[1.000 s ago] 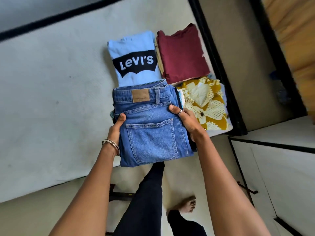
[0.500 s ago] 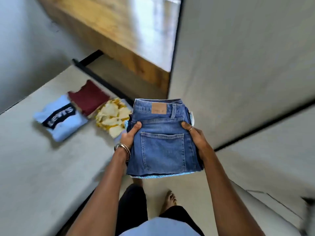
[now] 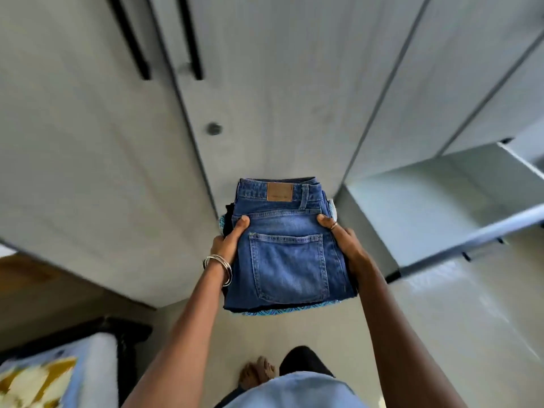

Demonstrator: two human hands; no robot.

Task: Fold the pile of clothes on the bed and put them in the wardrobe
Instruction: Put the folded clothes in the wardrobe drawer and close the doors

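Observation:
Folded blue jeans (image 3: 287, 251) with a tan waist patch top a small stack of folded clothes; a dark garment and a turquoise patterned one (image 3: 273, 311) peek out underneath. My left hand (image 3: 228, 244) grips the stack's left edge, thumb on top, bangles on the wrist. My right hand (image 3: 343, 241) grips the right edge, thumb on the denim. The stack is held in the air in front of the grey wardrobe (image 3: 265, 98), whose doors with black handles (image 3: 191, 39) are closed.
A grey drawer or shelf unit (image 3: 435, 207) juts out at the right. The bed corner (image 3: 97, 366) with a yellow patterned garment (image 3: 35, 378) lies at the lower left. My bare foot (image 3: 259, 372) stands on the pale floor.
I have turned away from the bed with the stack in both hands. The wardrobe doors now fill the view; the folded shirts on the bed have left it.

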